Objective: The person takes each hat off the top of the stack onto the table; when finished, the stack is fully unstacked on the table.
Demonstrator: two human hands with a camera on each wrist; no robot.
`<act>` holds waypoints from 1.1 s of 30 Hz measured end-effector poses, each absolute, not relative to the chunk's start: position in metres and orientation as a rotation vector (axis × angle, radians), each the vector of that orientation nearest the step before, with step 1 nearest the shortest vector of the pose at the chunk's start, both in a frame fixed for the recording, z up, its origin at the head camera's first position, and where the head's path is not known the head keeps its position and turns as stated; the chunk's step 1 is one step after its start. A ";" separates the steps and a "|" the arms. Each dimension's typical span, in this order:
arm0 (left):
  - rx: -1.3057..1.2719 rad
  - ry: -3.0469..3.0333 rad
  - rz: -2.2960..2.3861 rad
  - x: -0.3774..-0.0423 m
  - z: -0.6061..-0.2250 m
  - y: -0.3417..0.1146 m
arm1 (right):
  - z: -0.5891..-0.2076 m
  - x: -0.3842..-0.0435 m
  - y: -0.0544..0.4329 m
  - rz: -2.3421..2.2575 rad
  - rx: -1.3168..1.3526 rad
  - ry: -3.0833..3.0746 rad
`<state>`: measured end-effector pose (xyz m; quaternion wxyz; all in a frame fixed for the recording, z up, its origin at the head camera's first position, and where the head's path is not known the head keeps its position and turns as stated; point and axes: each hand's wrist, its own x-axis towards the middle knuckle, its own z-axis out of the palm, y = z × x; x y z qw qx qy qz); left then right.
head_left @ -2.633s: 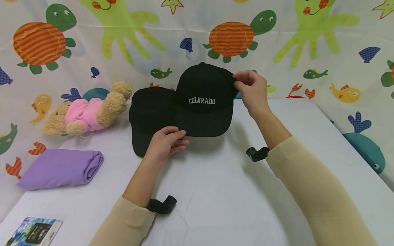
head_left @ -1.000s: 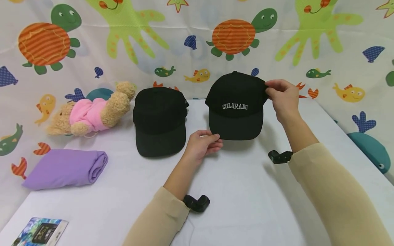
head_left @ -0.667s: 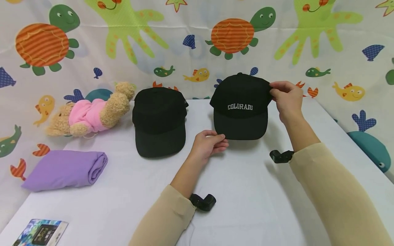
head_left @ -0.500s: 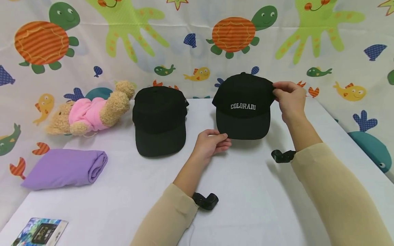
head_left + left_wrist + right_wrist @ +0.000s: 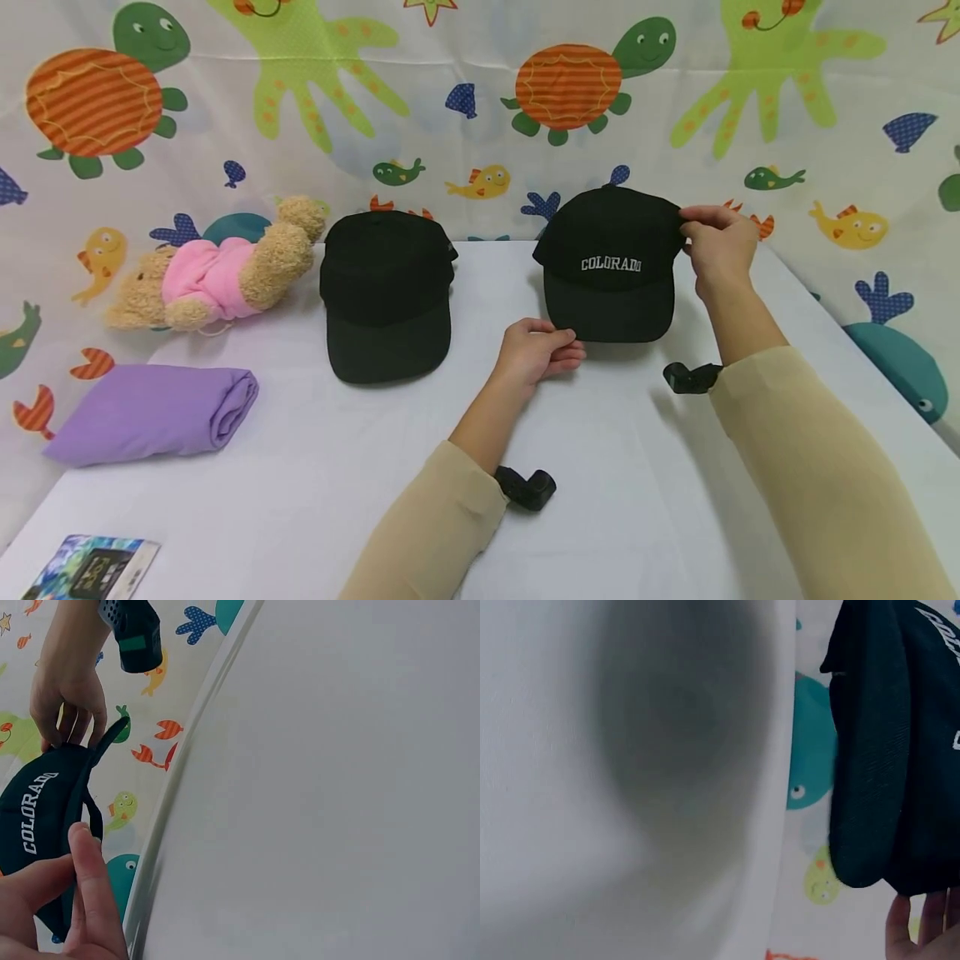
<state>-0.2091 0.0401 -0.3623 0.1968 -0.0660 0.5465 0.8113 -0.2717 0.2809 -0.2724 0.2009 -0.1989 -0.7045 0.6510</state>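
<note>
A black baseball cap (image 5: pixel 611 237) with white COLORADO lettering is held up between both hands, over the right part of the table, brim toward the camera. My left hand (image 5: pixel 536 354) pinches the left corner of its brim between thumb and fingers. At the crown's right side, my right hand (image 5: pixel 723 246) pinches the fabric. The right wrist view shows the brim (image 5: pixel 870 765) edge-on, with fingertips at the cap's lower edge. A second black cap (image 5: pixel 386 292), plain at the front, lies to the left, apart from the hands.
A teddy bear (image 5: pixel 217 279) in pink lies on its back at the far left. Nearer are a folded purple cloth (image 5: pixel 153 412) and a colourful booklet-like item (image 5: pixel 93 567). A sea-animal curtain (image 5: pixel 465 50) hangs behind the white table (image 5: pixel 315 500).
Both hands have carried the lettered cap rightward, from overlapping the plain cap to well apart from it, and slightly lower. The plain cap stays where it was.
</note>
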 end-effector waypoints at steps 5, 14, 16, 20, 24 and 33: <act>-0.198 1.544 2.264 -0.208 -0.364 0.053 | -0.278 -0.272 0.291 1.832 -0.580 -1.951; -0.208 1.599 2.162 -0.208 -0.362 0.075 | -0.286 -0.271 0.310 1.840 -0.664 -1.897; -0.223 1.617 2.132 -0.208 -0.361 0.080 | -0.286 -0.271 0.314 1.846 -0.669 -1.879; -0.240 1.626 2.080 -0.209 -0.360 0.090 | -0.287 -0.272 0.322 1.861 -0.678 -1.821; -0.229 1.605 2.040 -0.210 -0.360 0.097 | -0.287 -0.272 0.330 1.866 -0.729 -1.795; -0.174 1.449 2.018 -0.211 -0.361 0.104 | -0.290 -0.273 0.349 1.854 -0.859 -1.776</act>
